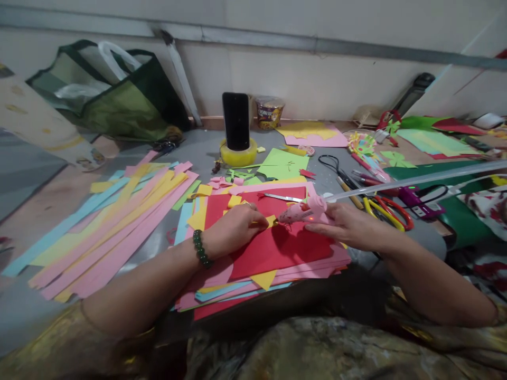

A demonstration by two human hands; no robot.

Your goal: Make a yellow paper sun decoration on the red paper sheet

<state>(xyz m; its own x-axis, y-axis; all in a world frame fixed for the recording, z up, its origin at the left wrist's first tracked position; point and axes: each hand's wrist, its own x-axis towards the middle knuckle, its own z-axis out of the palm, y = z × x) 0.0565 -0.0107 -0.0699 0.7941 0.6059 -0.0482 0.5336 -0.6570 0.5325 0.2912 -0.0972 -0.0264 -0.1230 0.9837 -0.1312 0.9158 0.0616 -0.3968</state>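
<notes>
My left hand [237, 228], with a green bead bracelet on the wrist, is closed on a small yellow paper piece [271, 220] over a red sheet [285, 256]. My right hand [346, 226] holds a pink glue gun [303, 211] with a clear glue stick [400, 182] out of its back. The gun's nozzle points left and meets the yellow piece or sits just beside it; which one I cannot tell. Several coloured sheets lie stacked under the red one. Tweezers [283, 197] and yellow paper loops [234, 201] rest on its upper part.
Long paper strips [119, 227] spread at the left. A phone [236, 121] stands in a yellow tape roll [238, 154], near a noodle cup [270, 113]. Scissors [390, 211], a purple device [422, 203] and a green sheet are at the right. A green bag [119, 100] stands back left.
</notes>
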